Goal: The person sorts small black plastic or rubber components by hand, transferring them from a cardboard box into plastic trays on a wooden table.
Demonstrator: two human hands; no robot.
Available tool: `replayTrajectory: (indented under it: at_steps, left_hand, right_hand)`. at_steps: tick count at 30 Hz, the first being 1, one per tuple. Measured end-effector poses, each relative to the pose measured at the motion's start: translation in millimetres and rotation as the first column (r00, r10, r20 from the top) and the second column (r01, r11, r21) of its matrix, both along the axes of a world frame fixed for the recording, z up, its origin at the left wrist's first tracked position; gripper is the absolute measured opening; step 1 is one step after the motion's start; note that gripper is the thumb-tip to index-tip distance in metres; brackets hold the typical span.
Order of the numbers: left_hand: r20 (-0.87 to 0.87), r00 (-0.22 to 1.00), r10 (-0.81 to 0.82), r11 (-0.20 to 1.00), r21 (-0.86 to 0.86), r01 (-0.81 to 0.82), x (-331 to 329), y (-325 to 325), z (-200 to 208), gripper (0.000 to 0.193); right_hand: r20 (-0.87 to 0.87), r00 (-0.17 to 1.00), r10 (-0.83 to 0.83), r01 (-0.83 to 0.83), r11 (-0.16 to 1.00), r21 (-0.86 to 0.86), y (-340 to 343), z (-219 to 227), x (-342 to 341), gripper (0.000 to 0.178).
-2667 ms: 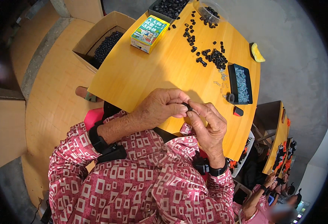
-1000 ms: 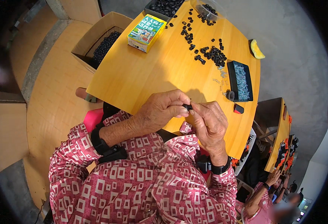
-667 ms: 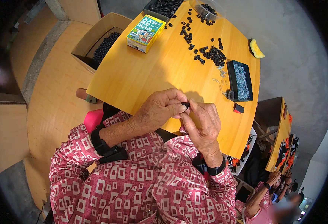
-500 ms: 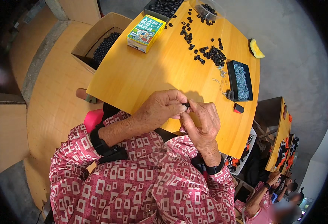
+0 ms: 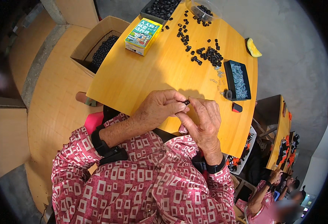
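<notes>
Small black part (image 5: pixel 186 101): pinched between the fingertips of both hands, held just above the near edge of the yellow table (image 5: pixel 141 78).
Left hand (image 5: pixel 157 110): fingers curled and pressed together, thumb and forefinger closed on the part from the left.
Right hand (image 5: pixel 205 121): thumb and forefinger are met at the part's right end; the other fingers are folded loosely beneath. Whether a second piece is held here cannot be told.
Slip risk: the part is tiny and gripped only at the tips, so it could be squeezed out sideways and lost over the table edge into the lap.
Misalignment risk: the joint is hidden by the fingers, so a crooked fit could go unnoticed.
Supply risk: the loose black parts (image 5: pixel 208 55) lie scattered well away, near the black tray of small pale pieces (image 5: pixel 238 78); they could be swept off by a sleeve on a reach.
Other objects: a green and yellow carton (image 5: pixel 143 35) and a cardboard box of black parts (image 5: pixel 98 46) stand well clear.
</notes>
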State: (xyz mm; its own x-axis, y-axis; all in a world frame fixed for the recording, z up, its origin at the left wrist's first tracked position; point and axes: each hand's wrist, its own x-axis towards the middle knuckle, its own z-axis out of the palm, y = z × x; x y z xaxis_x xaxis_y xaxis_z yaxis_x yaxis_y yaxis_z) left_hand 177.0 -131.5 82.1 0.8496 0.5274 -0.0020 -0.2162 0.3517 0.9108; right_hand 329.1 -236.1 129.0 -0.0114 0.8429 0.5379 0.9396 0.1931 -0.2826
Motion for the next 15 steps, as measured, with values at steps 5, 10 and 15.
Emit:
replayTrajectory:
  at_steps: [5, 10, 15]
  left_hand:
    - [-0.061, 0.998, 0.008, 0.994, 0.107, -0.002, -0.6, -0.8, -0.7, 0.020]
    - [-0.086, 0.996, -0.010, 0.997, 0.075, 0.016, -1.4, 0.3, 1.0, 0.023]
    - [-0.225, 0.974, 0.003, 0.976, 0.214, 0.046, -2.4, 3.6, 8.4, 0.025]
  right_hand:
    - [0.135, 0.990, 0.027, -0.030, 0.999, 0.020, 4.4, 1.1, 4.0, 0.037]
    - [0.231, 0.971, 0.058, -0.070, 0.997, 0.043, 8.9, 6.9, 3.9, 0.033]
    - [0.247, 0.968, 0.051, -0.068, 0.996, 0.062, 7.9, 5.9, 8.2, 0.031]
